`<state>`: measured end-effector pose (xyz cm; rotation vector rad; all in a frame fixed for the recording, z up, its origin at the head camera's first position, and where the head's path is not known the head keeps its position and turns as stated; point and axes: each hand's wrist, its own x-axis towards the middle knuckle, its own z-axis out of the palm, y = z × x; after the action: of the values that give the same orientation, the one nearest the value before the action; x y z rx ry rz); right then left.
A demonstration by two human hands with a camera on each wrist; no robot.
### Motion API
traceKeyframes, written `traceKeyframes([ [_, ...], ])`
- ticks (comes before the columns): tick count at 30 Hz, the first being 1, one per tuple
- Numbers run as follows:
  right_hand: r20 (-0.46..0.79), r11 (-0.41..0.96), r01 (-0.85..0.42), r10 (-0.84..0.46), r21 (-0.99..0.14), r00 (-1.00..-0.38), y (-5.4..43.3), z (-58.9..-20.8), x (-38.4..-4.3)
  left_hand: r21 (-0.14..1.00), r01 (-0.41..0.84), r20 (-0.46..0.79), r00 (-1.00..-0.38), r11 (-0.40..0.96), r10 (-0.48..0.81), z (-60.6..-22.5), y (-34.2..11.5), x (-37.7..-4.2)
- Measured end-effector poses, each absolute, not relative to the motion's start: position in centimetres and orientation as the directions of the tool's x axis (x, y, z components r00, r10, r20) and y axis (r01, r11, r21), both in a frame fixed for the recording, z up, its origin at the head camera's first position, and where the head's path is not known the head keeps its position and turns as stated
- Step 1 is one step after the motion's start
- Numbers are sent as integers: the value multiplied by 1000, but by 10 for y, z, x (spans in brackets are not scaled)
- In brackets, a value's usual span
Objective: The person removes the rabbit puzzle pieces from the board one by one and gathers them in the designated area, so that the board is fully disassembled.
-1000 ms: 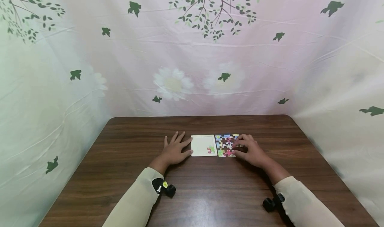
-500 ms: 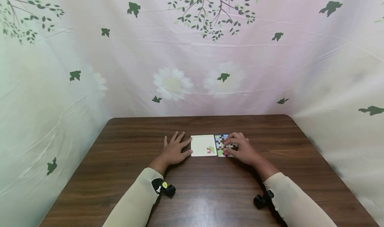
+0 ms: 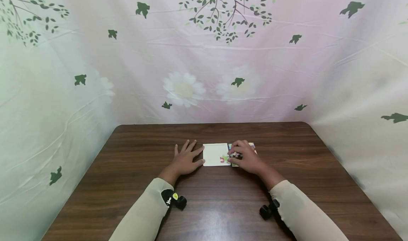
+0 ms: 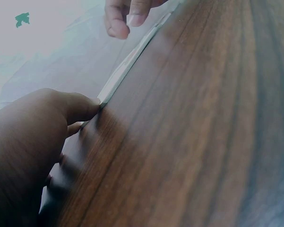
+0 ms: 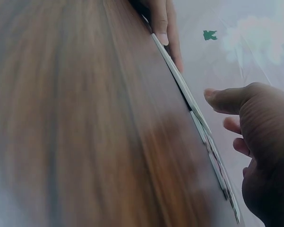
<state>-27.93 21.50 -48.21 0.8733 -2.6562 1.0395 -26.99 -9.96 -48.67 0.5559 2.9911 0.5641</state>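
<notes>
My left hand (image 3: 185,161) lies with fingers spread on the table, thumb and index fingertip touching the left edge of a white puzzle tray (image 3: 213,152). The left wrist view shows the left thumb (image 4: 82,108) against that edge. A few pink and green jigsaw pieces (image 3: 224,159) sit in the tray's lower right corner. My right hand (image 3: 247,158) is over the block of colourful jigsaw pieces (image 3: 251,145) beside the tray, hiding most of it. Its fingertips reach the tray's right edge. In the right wrist view, the right thumb (image 5: 222,99) stands apart from the fingers, no piece visible between them.
A brown wood-grain table (image 3: 204,198) extends around the puzzle on all sides. Behind and beside it hangs a pale curtain (image 3: 204,64) printed with leaves, birds and flowers. Each sleeved wrist carries a small black camera (image 3: 181,202).
My right hand has moved left across the jigsaw pieces, from their right part to the tray's right edge. My left hand stays in place at the tray.
</notes>
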Motion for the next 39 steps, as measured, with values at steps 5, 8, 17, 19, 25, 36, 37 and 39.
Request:
traceKeyframes([
  [5, 318, 613, -561, -467, -555, -825, 205, -483, -282, 359, 339, 19, -934, 870, 356, -487, -101, -270],
  [8, 290, 629, -539, -461, -560, -839, 201, -482, -283, 358, 341, 21, -934, 869, 358, -487, -101, -269],
  [17, 243, 664, -520, -468, -538, -850, 199, -483, -282, 360, 350, 31, -931, 865, 364, -490, -101, -271],
  [19, 229, 670, -509, -464, -541, -856, 200, -483, -281, 361, 350, 31, -931, 865, 364, -490, -101, -271],
  [25, 183, 698, -469, -447, -542, -876, 197, -484, -280, 362, 347, 28, -932, 865, 362, -490, -101, -272],
  [36, 159, 717, -452, -440, -530, -884, 192, -479, -275, 362, 345, 18, -932, 866, 363, -487, -102, -269],
  [37, 165, 713, -455, -441, -533, -882, 192, -479, -274, 360, 345, 18, -931, 867, 363, -487, -102, -269],
  [39, 178, 705, -460, -438, -540, -881, 192, -479, -274, 359, 346, 19, -931, 867, 364, -487, -102, -269],
])
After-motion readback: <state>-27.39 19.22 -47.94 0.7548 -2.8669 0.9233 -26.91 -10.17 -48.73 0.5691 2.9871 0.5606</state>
